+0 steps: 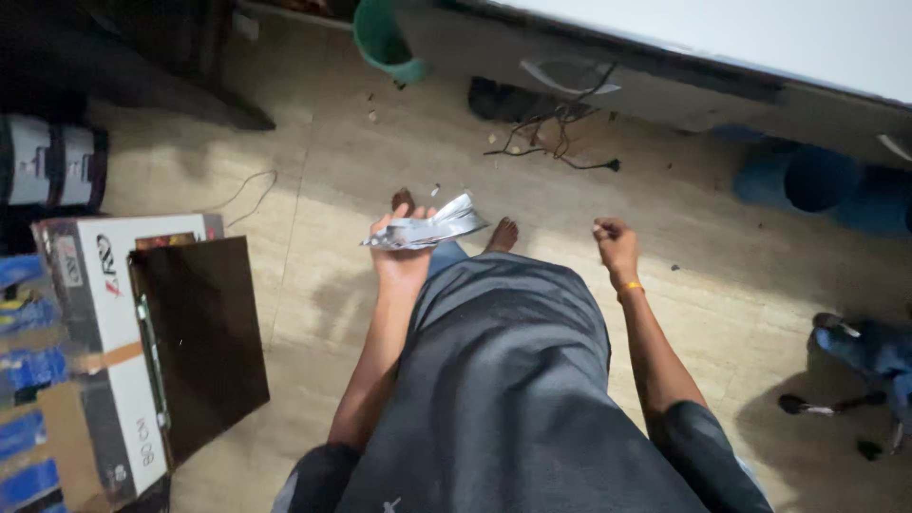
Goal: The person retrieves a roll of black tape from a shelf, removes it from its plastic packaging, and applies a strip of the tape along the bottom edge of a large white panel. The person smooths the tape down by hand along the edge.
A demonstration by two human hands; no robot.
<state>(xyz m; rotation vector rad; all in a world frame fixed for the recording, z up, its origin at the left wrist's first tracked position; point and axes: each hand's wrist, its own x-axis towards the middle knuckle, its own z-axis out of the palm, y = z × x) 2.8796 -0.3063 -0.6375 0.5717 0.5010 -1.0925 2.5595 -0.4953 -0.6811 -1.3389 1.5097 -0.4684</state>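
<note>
My left hand (401,258) grips a crumpled, shiny silver foil wrapper (432,228), held out in front of my dark shirt at about waist height. My right hand (616,245) hangs to the right with its fingers curled into a fist and nothing visible in it; a yellow band sits on that wrist. My bare feet show on the tiled floor just beyond the wrapper.
A white cardboard box (90,332) with a dark flat panel (204,342) leaning on it stands at the left. A green bucket (385,43), tangled black cables (551,133), a long grey bench edge (665,85) and blue containers (817,180) lie ahead. Another person's foot (860,347) is at the right.
</note>
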